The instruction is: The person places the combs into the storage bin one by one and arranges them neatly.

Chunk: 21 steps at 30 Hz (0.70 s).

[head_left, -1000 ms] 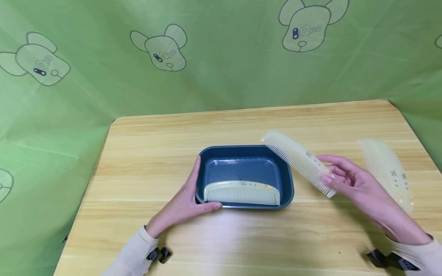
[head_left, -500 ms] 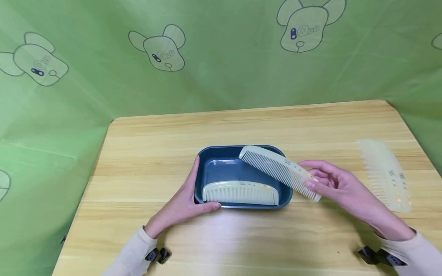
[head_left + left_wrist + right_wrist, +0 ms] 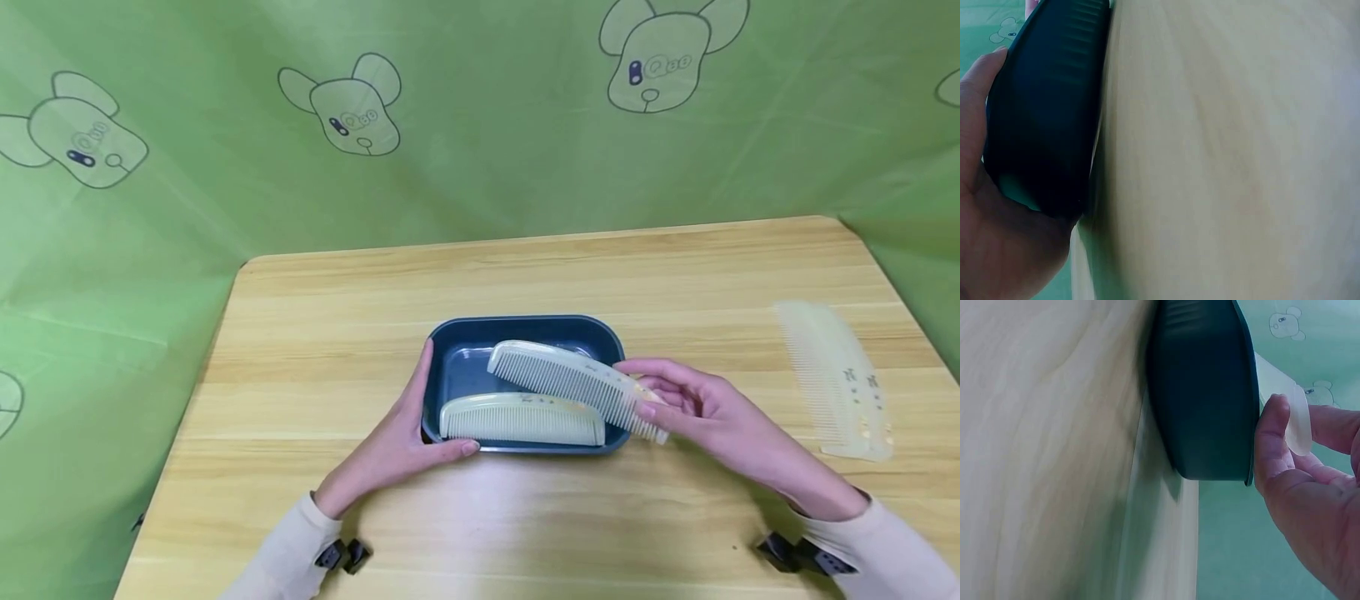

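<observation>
A blue rectangular tray (image 3: 461,323) stands on the table. My left hand (image 3: 390,446) holds its left front corner, thumb along the front side and fingers along the left side. One pale comb (image 3: 517,419) with small printed flowers lies in the front of the tray, teeth toward me. Between thumb and fingers, my right hand (image 3: 708,417) pinches a second pale comb (image 3: 566,375) by its right end. This comb slants over the tray, its far end above the inside and its near end past the right rim. In the right wrist view the pinched comb (image 3: 1299,422) shows beside the tray wall (image 3: 1204,394).
More pale combs (image 3: 832,375), overlapping one another, lie at the right side of the wooden table (image 3: 337,333). A green cloth (image 3: 487,167) with printed animal heads hangs behind the table and at its sides.
My right hand has moved left and brought its comb from right of the tray to over it, lower and flatter. The left hand and the comb in the tray have stayed put.
</observation>
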Each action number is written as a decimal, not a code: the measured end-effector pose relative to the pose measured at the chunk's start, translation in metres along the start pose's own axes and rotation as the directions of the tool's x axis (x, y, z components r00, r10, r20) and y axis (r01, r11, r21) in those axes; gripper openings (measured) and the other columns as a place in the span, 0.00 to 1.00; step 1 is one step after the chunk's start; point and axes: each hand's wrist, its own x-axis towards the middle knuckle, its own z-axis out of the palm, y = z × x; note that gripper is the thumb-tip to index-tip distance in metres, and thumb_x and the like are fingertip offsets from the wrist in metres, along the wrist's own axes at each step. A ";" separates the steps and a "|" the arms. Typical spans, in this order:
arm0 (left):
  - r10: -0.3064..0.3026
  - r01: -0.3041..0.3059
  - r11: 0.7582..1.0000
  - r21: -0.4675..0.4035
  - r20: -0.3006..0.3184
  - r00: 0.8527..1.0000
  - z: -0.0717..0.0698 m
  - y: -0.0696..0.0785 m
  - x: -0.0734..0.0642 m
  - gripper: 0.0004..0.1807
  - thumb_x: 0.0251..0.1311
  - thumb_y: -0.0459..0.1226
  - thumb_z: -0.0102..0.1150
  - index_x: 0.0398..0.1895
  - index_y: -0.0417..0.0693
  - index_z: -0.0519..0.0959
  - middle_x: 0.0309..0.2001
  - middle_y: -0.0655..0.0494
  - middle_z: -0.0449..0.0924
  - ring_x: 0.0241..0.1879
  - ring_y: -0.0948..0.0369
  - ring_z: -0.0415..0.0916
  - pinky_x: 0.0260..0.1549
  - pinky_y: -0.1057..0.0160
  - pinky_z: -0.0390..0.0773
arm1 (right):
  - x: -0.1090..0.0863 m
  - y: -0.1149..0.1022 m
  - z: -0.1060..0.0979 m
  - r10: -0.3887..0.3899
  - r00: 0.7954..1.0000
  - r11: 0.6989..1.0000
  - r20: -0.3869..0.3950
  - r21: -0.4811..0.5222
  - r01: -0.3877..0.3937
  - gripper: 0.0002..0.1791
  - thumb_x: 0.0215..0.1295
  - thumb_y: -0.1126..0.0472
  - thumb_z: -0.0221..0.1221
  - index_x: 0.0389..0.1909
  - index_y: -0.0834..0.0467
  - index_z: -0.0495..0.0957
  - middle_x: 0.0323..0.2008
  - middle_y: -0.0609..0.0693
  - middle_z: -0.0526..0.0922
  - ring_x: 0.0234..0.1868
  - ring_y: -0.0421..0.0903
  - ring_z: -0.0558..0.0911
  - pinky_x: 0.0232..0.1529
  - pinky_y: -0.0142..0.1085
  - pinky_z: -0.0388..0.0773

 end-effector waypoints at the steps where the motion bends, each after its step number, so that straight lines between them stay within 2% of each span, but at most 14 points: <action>1: 0.000 0.000 1.000 -0.001 0.001 1.000 0.000 0.000 0.000 0.76 0.60 0.55 0.82 0.90 0.69 0.27 0.88 0.64 0.28 0.86 0.55 0.35 0.80 0.38 0.47 | 0.000 -0.001 0.001 -0.006 1.000 1.000 0.001 0.001 0.006 0.26 0.83 0.68 0.58 0.79 0.59 0.72 0.58 0.55 0.88 0.57 0.44 0.88 0.52 0.32 0.86; 7: -0.003 0.003 1.000 -0.001 0.006 1.000 0.000 0.000 0.001 0.75 0.60 0.55 0.82 0.89 0.74 0.26 0.88 0.64 0.28 0.86 0.55 0.34 0.80 0.38 0.47 | 0.003 -0.004 0.006 -0.022 1.000 1.000 -0.011 0.011 0.022 0.25 0.82 0.68 0.60 0.76 0.60 0.74 0.56 0.57 0.89 0.56 0.45 0.88 0.52 0.33 0.86; 14: -0.008 0.008 1.000 0.005 0.008 1.000 0.000 -0.001 0.000 0.75 0.60 0.56 0.82 0.89 0.75 0.27 0.88 0.65 0.28 0.86 0.55 0.34 0.79 0.36 0.48 | 0.008 -0.009 0.013 -0.020 0.999 0.999 -0.031 -0.033 0.019 0.21 0.82 0.66 0.62 0.72 0.57 0.79 0.50 0.55 0.90 0.44 0.46 0.88 0.37 0.34 0.86; 21: -0.008 0.008 1.000 -0.009 0.010 1.000 0.001 0.000 -0.001 0.75 0.60 0.55 0.82 0.89 0.76 0.27 0.88 0.66 0.28 0.86 0.55 0.34 0.79 0.36 0.47 | 0.014 -0.013 0.021 -0.005 1.000 0.999 -0.018 -0.032 0.004 0.21 0.81 0.65 0.63 0.70 0.56 0.81 0.52 0.55 0.89 0.47 0.48 0.89 0.40 0.35 0.87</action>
